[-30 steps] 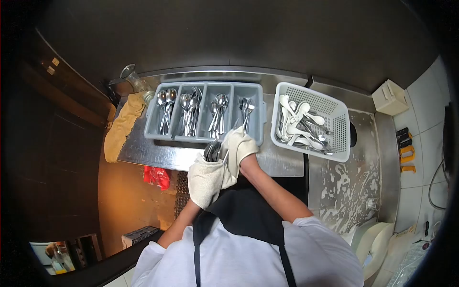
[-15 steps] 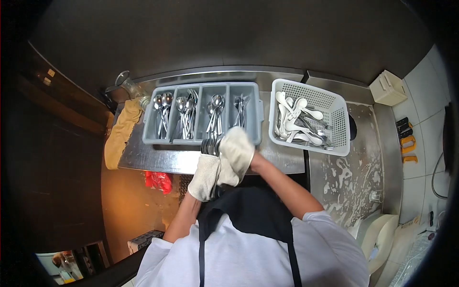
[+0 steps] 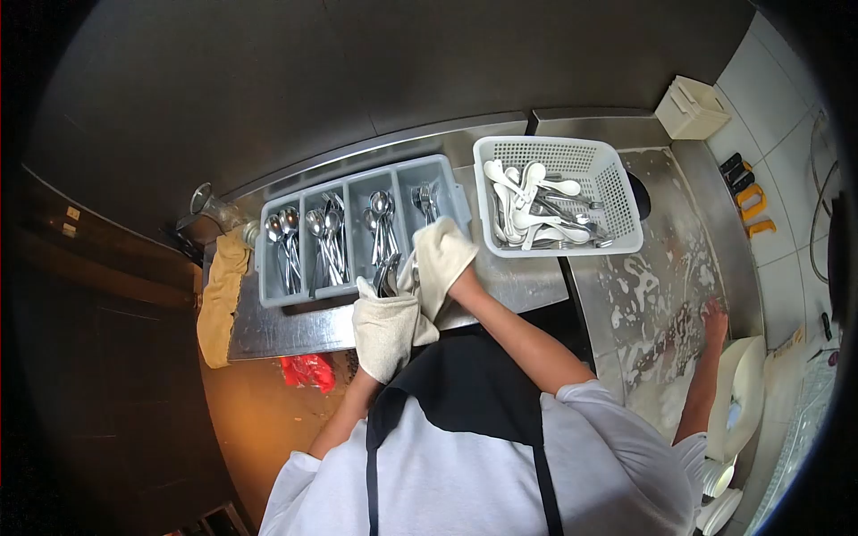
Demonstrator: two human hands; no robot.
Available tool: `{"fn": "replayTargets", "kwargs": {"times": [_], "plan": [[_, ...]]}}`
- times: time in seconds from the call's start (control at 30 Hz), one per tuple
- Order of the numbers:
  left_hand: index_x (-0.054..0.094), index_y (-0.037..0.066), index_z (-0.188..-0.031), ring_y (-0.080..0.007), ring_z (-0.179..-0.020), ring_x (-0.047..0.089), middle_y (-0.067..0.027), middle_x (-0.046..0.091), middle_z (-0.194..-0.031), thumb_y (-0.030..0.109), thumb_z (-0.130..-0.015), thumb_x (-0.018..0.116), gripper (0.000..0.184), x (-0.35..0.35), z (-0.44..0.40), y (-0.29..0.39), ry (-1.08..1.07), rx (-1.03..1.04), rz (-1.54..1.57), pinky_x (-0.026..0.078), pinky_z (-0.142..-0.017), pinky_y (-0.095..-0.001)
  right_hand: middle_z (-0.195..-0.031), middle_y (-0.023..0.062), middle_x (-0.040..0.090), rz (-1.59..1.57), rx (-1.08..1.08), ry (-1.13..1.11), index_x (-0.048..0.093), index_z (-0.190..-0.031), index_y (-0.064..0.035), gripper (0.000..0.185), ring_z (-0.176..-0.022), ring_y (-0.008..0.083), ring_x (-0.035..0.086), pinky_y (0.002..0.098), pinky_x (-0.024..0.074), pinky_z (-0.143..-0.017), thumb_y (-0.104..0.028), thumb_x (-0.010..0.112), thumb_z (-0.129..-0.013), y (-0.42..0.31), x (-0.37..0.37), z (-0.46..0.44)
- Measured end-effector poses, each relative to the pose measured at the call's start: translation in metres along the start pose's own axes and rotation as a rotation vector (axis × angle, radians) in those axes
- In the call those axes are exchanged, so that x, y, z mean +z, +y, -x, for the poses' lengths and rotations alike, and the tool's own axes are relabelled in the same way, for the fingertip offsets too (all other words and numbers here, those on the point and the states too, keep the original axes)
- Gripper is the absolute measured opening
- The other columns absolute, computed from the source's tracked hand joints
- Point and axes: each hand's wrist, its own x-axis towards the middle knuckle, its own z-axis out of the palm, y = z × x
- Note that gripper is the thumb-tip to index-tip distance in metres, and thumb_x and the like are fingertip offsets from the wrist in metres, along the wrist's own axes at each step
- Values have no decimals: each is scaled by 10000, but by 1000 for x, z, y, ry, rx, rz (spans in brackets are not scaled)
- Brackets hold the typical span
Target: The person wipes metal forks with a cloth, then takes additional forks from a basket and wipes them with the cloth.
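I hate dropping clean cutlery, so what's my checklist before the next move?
1. Cutlery bundle held in the off-white cloth at the left hand: ok.
2. Right hand's finger grip: cannot tell, cloth covers it.
3. Grey cutlery tray resting on the counter: ok.
4. Bundle fully dry: cannot tell.
5. White spoons kept apart from metal cutlery in the perforated basket: not ok, they're mixed.
6. Other person's hand away from yours: ok.
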Motion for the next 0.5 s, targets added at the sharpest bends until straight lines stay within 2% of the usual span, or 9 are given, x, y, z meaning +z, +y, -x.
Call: {"fn": "replayTargets", "kwargs": {"times": [0.13,0.2,0.27,0.33,0.37,0.43,0.47,0.5], "plan": [[743,19,-954,-227,-788,708,-133,736,-863,149,-845,727,170,1,-4,4,51,-117,117,551,-727,-344,-826,36,587,27,168,-297,633,-927,-87,107,-800,204,600,362,491,-706,-172,569,-939,44,8,3],[741,16,-955,-228,-785,707,-134,736,-865,151,-846,726,174,2,-5,5,70,-132,117,551,-720,-343,-911,88,617,688,-239,-289,630,-971,-99,138,-899,234,602,354,486,-784,-204,570,-904,15,12,23],[735,12,-966,-229,-782,707,-138,734,-875,155,-846,727,187,3,-5,11,46,-92,35,550,-710,-340,-971,127,636,640,-268,-246,628,-1023,-101,237,-877,257,616,390,491,-795,-288,568,-891,-3,22,24],[715,4,-1012,-245,-809,705,-140,730,-916,164,-845,724,231,-1,-4,39,8,-66,-158,547,-730,-344,-949,132,638,854,-291,-492,637,-992,-91,222,-848,268,622,427,484,-782,-268,565,-880,-20,-2,-1],[712,4,-1017,-253,-827,705,-140,730,-927,167,-843,728,239,1,-3,40,19,-24,-154,545,-745,-347,-938,134,639,957,-302,-616,642,-977,-87,215,-833,273,625,446,480,-776,-259,563,-875,-35,-11,-8],[705,4,-1029,-268,-862,705,-140,730,-949,173,-839,734,256,2,-3,39,36,71,-150,542,-776,-354,-839,135,639,977,-328,-438,665,-882,-88,176,-812,283,638,423,485,-749,-225,575,-818,-68,-12,2],[702,8,-983,-294,-923,702,-159,727,-962,154,-843,683,203,2,-3,37,47,16,-83,539,-814,-381,-789,135,639,988,-339,-342,676,-835,-88,160,-801,287,644,411,488,-735,-208,580,-790,-81,-12,9],[698,15,-939,-303,-904,702,-167,719,-929,156,-844,664,174,0,-6,37,-37,142,-304,540,-811,-391,-740,135,639,998,-346,-247,688,-787,-89,147,-790,292,651,399,490,-721,-191,586,-762,-86,-12,17]]}}
